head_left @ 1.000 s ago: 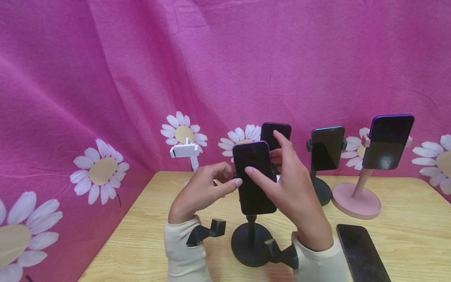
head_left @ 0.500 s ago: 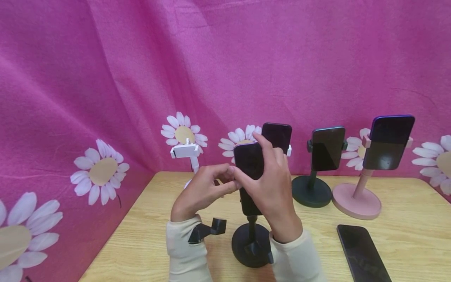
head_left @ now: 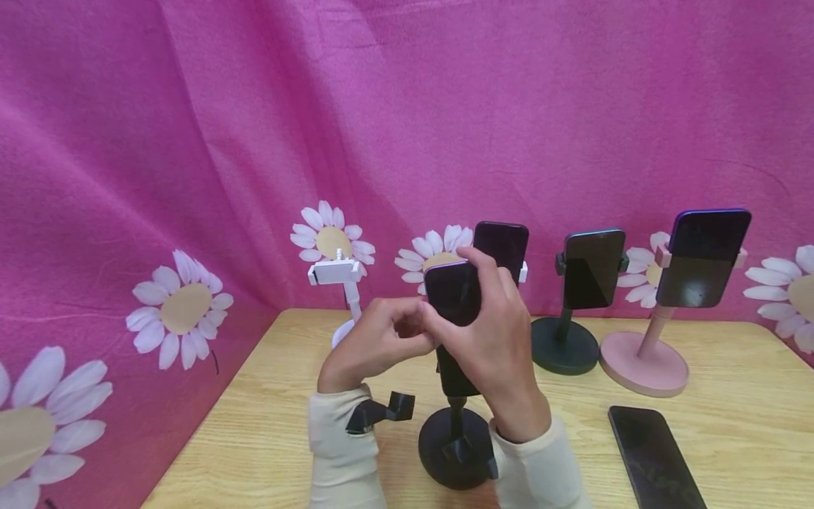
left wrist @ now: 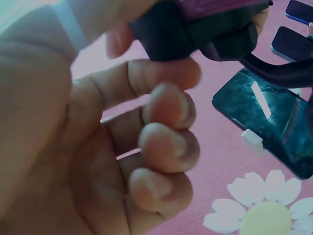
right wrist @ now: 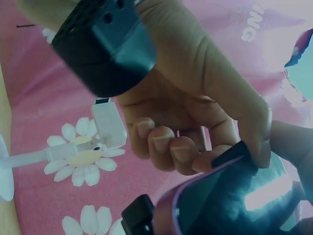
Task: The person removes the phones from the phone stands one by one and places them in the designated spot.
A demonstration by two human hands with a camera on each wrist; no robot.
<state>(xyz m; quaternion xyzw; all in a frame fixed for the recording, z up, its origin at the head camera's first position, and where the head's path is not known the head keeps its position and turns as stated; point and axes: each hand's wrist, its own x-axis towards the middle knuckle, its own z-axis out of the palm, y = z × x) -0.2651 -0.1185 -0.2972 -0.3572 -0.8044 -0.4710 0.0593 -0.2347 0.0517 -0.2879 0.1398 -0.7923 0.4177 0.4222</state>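
Observation:
A dark phone with a purple edge stands upright in the clamp of a black phone stand. My left hand pinches the black clamp arm at the phone's left edge between thumb and index finger. Its other fingers curl loosely, as the left wrist view shows. My right hand grips the phone across its right side. That thumb crosses the screen to the left edge, right at the left hand's fingertips, while the index finger reaches round the top right corner. A second black clamp arm shows in the right wrist view.
Behind stand another phone in a white clamp, a phone in a dark stand and one in a pink stand. A white phone stand is at the back left. One phone lies flat on the wooden table.
My right hand has moved left across the phone, bringing its thumb to the left edge. The held phone has tilted and dropped slightly. My left hand stays at the clamp, shifting a little right.

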